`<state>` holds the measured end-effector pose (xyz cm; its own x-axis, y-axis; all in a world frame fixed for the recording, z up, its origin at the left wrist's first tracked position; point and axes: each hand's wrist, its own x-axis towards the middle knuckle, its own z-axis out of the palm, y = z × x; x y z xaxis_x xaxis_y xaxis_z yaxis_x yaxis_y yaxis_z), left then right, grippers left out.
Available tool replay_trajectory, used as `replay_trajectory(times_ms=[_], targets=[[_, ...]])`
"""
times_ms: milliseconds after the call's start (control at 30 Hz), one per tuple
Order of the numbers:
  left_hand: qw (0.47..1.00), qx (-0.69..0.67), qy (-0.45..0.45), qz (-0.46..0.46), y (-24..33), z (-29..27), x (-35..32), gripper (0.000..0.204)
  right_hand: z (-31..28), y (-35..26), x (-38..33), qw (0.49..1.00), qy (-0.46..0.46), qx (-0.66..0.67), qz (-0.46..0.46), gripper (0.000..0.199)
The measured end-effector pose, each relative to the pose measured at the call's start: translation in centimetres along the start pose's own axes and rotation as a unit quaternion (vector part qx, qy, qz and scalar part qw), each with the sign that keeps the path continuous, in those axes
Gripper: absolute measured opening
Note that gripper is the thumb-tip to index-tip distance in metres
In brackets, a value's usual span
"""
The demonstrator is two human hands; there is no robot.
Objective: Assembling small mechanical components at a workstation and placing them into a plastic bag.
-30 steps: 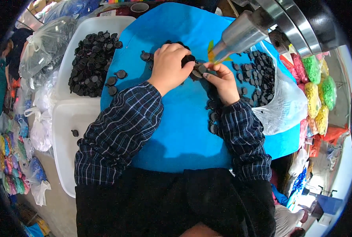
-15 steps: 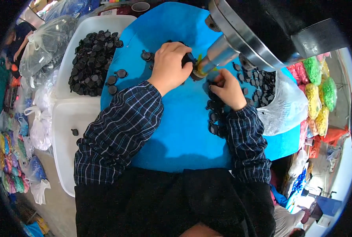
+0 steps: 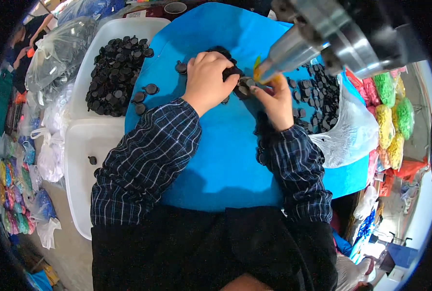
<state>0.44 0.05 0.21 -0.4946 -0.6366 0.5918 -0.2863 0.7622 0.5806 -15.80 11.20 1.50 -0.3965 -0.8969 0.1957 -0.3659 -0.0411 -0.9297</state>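
Note:
My left hand (image 3: 206, 83) is curled over a black object (image 3: 231, 72) on the blue work surface, its fingers bent and mostly hidden. My right hand (image 3: 278, 103) pinches a small black round piece (image 3: 247, 86) between thumb and finger, close to my left thumb. Just above it hangs the metal press head (image 3: 293, 51), smeared by motion, with a yellow-green bit (image 3: 260, 72) by its lower end. A few loose tabbed black discs (image 3: 151, 88) lie left of my left hand. More dark pieces beside my right wrist are partly covered by the sleeve.
A white tray (image 3: 99, 36) full of black discs stands at left; in front of it is another white tray (image 3: 76, 194) holding one disc. At right, a clear plastic bag (image 3: 347, 138) spills more discs onto the blue surface (image 3: 221, 165). Colourful bags (image 3: 384, 121) lie beyond.
The press head has lifted up and to the right. My right hand has moved up to the spot beneath it, now at the small round piece. My left hand has barely shifted.

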Motion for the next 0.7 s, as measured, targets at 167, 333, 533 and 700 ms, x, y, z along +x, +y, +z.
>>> replay_trajectory(times_ms=[167, 333, 533, 700], targets=[[0.999, -0.012, 0.035, -0.007, 0.0, 0.2, -0.2, 0.023, -3.4, -2.8, -1.8, 0.934, -0.121, -0.331, -0.051, 0.048], [0.999, -0.035, 0.000, 0.006, 0.0, 0.2, 0.0, 0.021, -3.4, -2.4, -2.2, 0.943, -0.184, -0.268, 0.078, 0.057], [0.996, -0.003, -0.008, 0.088, 1.2, 0.5, -0.1, 0.019, -1.9, 0.2, -0.5, 0.998, 0.023, -0.002, 0.060, 0.053], [0.998, -0.038, 0.006, -0.042, 0.1, 0.1, 0.1, 0.020, 0.8, 1.4, 0.3, 0.994, 0.030, 0.072, -0.072, 0.049]])
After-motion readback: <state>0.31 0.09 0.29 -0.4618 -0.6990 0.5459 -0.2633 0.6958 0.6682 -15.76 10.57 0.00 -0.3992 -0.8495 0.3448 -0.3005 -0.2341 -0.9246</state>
